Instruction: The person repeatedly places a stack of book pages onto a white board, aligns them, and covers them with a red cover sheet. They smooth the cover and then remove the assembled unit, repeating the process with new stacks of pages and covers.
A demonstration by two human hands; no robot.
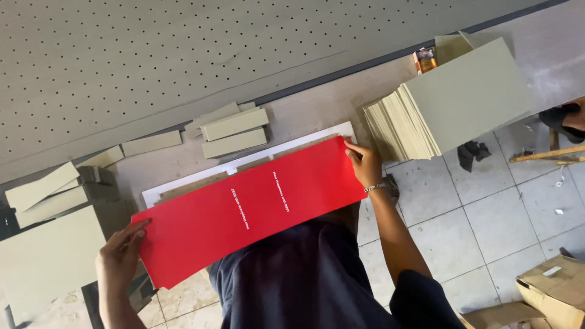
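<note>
**Red sheet held at both ends**

Red long sheet [250,204], one, spans between both hands over the tabletop [304,116]. Left hand [119,256] pinches its left end, right hand [365,164] grips the right end. Beige card stack [451,100] far right; brown carton [554,289] on the tiled floor [487,213].

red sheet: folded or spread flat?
Spread flat. The red sheet shows one unbroken face with no crease, the left hand at one short end and the right hand at the other.
</note>
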